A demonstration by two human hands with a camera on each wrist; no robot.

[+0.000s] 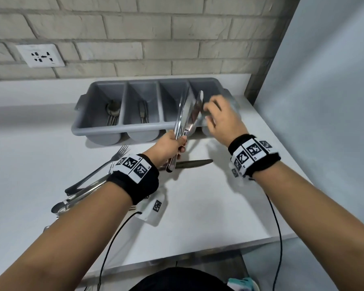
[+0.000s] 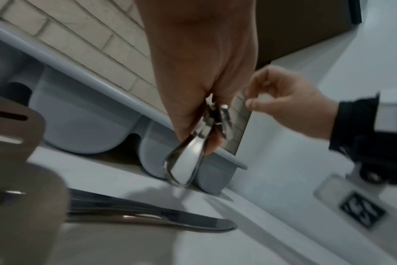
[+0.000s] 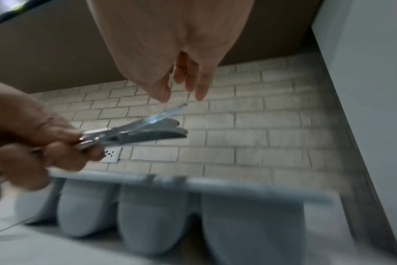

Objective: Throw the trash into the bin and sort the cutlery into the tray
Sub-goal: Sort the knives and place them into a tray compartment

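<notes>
My left hand [image 1: 178, 143] grips a bundle of table knives [image 1: 188, 114] by their handles, blades pointing up over the right end of the grey four-compartment tray [image 1: 97, 131]. My right hand [image 1: 210, 114] hovers at the blades with relaxed fingers and holds nothing. In the right wrist view, the fingers [image 3: 200, 89] hang just above the knife tips [image 3: 161, 123]. In the left wrist view, the handle ends [image 2: 186, 161] stick out below my left hand [image 2: 204, 125]. Spoons [image 1: 112, 111] lie in the leftmost compartment and other cutlery [image 1: 143, 112] in the second. No bin is in view.
One knife [image 1: 189, 163], a fork [image 1: 118, 156] and a pile of more cutlery [image 1: 80, 192] lie on the white counter [image 1: 208, 206] under my left wrist. A brick wall with a socket [image 1: 41, 56] stands behind the tray. A pale panel [image 1: 324, 101] closes the right side.
</notes>
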